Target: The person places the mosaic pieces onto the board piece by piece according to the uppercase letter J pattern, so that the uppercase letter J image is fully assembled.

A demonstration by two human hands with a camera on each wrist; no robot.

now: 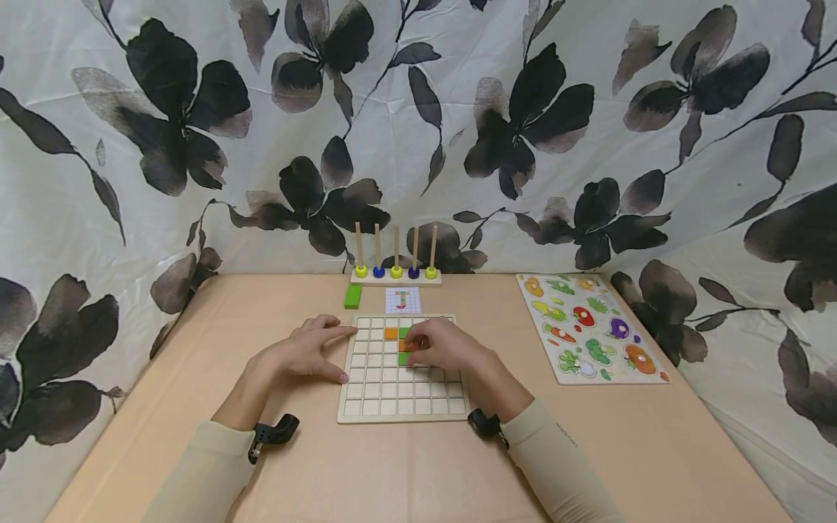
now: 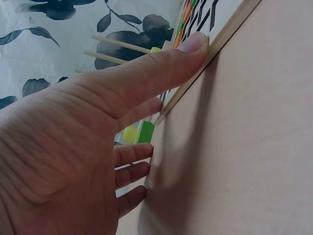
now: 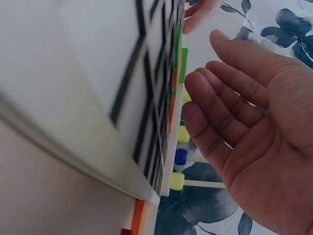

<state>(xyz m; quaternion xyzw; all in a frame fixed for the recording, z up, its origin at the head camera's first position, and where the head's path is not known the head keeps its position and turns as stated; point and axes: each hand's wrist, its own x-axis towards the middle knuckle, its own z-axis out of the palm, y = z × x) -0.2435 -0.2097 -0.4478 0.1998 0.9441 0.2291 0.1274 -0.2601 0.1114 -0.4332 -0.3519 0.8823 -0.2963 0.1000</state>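
A wooden grid board [image 1: 405,408] lies on the table with several orange and green square tiles in its upper cells, among them an orange tile [image 1: 391,333] and a green tile [image 1: 402,359]. My left hand [image 1: 304,351] rests at the board's left side, its thumb and index finger extended and touching the edge. Over the tiles hovers my right hand [image 1: 447,347], fingers loosely bent. In the right wrist view the same hand [image 3: 249,107] shows nothing between thumb and fingers. Its fingertips partly cover the tiles in the head view.
Behind the board lie a small pattern card [image 1: 402,300] and a green block [image 1: 352,296]. Farther back stands a peg rack [image 1: 387,282] with yellow and blue rings. A vegetable picture board [image 1: 556,370] lies right. An orange piece [image 3: 140,218] shows beside the grid board.
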